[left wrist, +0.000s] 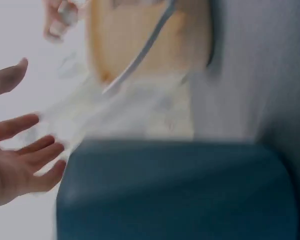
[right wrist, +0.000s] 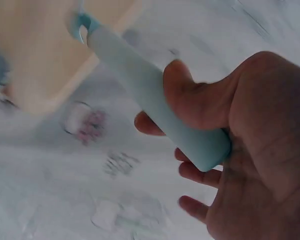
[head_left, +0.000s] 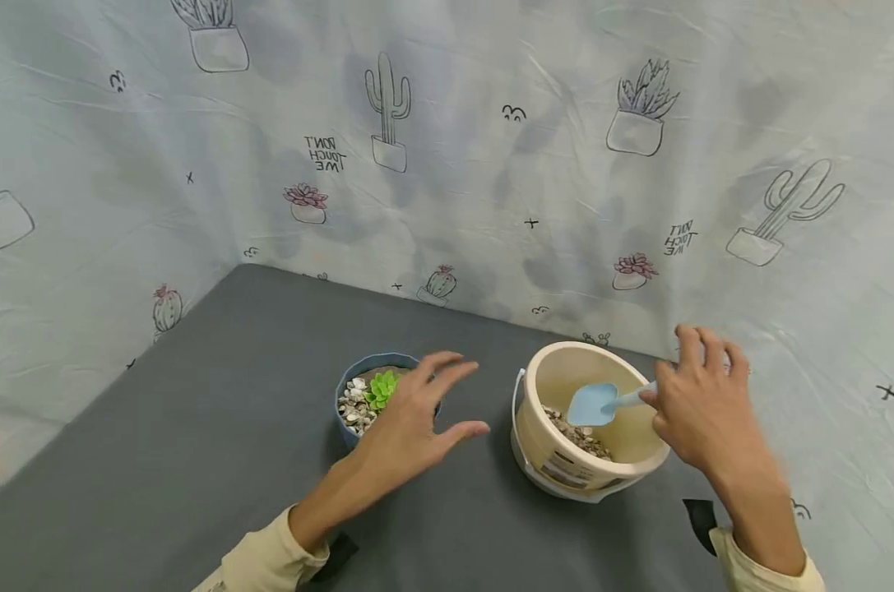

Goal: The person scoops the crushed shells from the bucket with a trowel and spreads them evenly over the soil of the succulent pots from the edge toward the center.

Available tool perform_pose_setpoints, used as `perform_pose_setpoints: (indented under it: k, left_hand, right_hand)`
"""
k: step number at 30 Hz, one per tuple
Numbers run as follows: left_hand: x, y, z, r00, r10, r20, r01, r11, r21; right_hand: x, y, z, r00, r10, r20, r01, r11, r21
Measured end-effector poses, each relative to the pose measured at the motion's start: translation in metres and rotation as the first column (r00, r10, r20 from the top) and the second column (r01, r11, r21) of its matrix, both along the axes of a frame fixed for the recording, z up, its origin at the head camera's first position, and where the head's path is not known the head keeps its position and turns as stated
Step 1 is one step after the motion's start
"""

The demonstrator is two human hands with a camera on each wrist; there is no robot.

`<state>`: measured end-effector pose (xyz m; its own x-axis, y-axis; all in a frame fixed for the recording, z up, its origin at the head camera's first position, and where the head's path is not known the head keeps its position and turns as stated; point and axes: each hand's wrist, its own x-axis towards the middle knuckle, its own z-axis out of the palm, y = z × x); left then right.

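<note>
A light blue hand trowel (head_left: 593, 404) hangs over the mouth of a cream bucket (head_left: 533, 427), its blade inside the rim. My right hand (head_left: 706, 403) holds its handle (right wrist: 140, 82) between thumb and fingers. Bits of brown and pale gravel (head_left: 581, 436) lie at the bottom of the bucket. My left hand (head_left: 409, 419), thumb and fingers spread apart, is beside a blue pot (head_left: 346, 378) and partly covers it in the head view. In the pot stand a bright green succulent (head_left: 382, 388) and pale stones (head_left: 354, 407).
A white bail handle (head_left: 565, 491) hangs low along the bucket's near side. The grey table (head_left: 217, 427) meets a pale cloth backdrop (head_left: 461, 197) printed with cactus drawings. Dark straps (head_left: 701, 526) show near both wrists.
</note>
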<state>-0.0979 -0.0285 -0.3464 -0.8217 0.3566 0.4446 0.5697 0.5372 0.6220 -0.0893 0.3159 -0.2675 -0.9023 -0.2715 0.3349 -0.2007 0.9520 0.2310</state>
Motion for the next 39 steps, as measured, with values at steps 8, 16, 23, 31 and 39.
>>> perform_pose_setpoints:
  k: [8,16,23,31,39]
  left_hand:
    - [-0.018,0.063,-0.01,0.96,-0.219,0.175,0.24,0.965,-0.107]
    - [-0.019,0.081,-0.01,0.972,-0.182,0.152,0.199,0.974,-0.105]
    - [-0.019,0.082,-0.008,0.975,-0.17,0.14,0.189,0.973,-0.134]
    - [-0.018,0.081,-0.007,0.975,-0.178,0.132,0.196,0.971,-0.141]
    - [-0.02,0.079,-0.007,0.972,-0.183,0.145,0.202,0.971,-0.125]
  right_hand:
    - [-0.029,-0.012,-0.044,0.973,0.205,-0.107,-0.161,0.931,0.328]
    - [-0.029,-0.006,-0.047,0.996,0.073,0.046,-0.079,0.985,0.153]
    - [-0.023,-0.002,-0.059,0.986,-0.044,0.163,0.064,0.99,-0.124]
    - [-0.005,0.007,-0.059,0.983,-0.069,0.171,0.13,0.919,-0.373]
    - [0.023,0.025,-0.05,0.995,-0.088,0.055,0.104,0.858,-0.503]
